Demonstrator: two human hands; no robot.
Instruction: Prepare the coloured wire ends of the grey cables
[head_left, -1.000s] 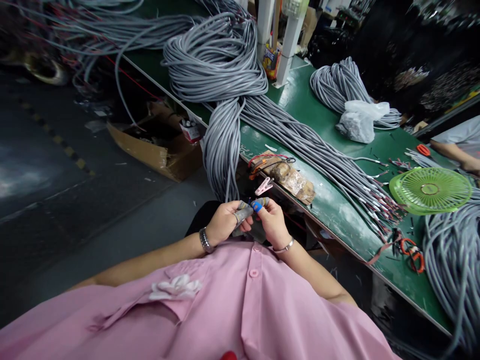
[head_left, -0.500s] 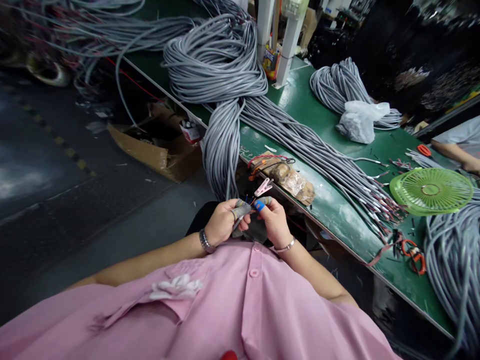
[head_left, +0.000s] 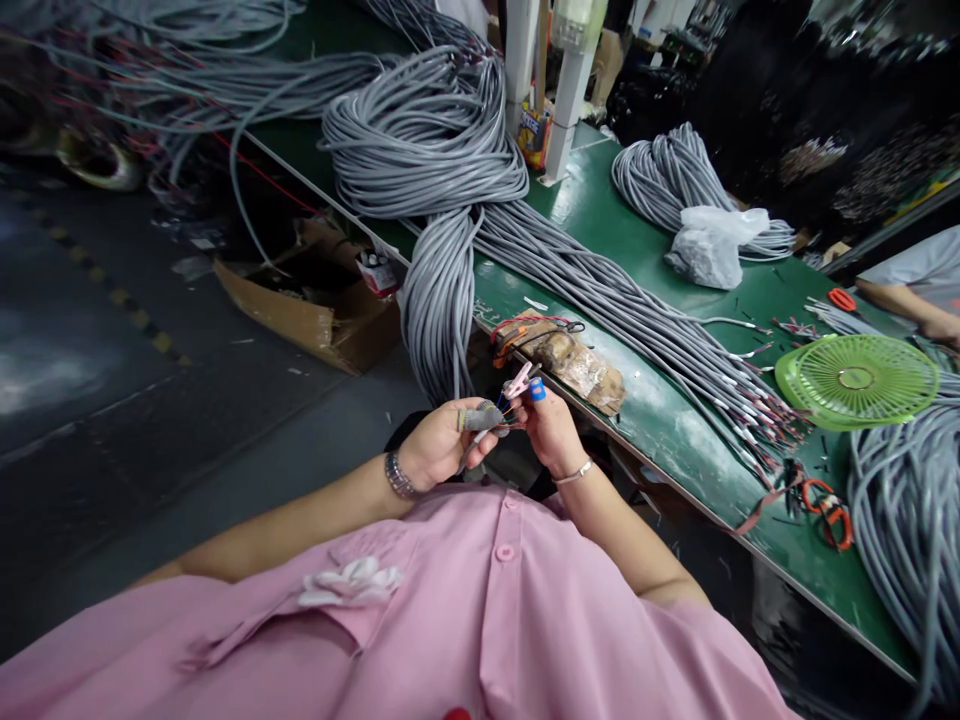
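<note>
My left hand (head_left: 439, 445) is closed round the end of a grey cable (head_left: 480, 418), thumb and finger wrapped in grey tape. Thin coloured wires stick out of the cable end toward my right hand (head_left: 547, 425), which pinches them with a blue-capped fingertip. Both hands are held in front of my pink shirt, just off the near edge of the green bench (head_left: 645, 400). A pink clip (head_left: 517, 381) sits at the bench edge right above my hands, beside a brown taped block (head_left: 577, 360).
Big bundles of grey cable (head_left: 442, 150) lie along the bench and hang over its edge. A green fan (head_left: 859, 378), a plastic bag (head_left: 712, 245) and orange cutters (head_left: 825, 505) are on it. Another person's arm (head_left: 911, 300) is at far right. A cardboard box (head_left: 315, 295) stands on the floor.
My hands have risen a little toward the bench edge. The right fingers have pulled slightly away from the cable end, so the coloured wires now show between the hands.
</note>
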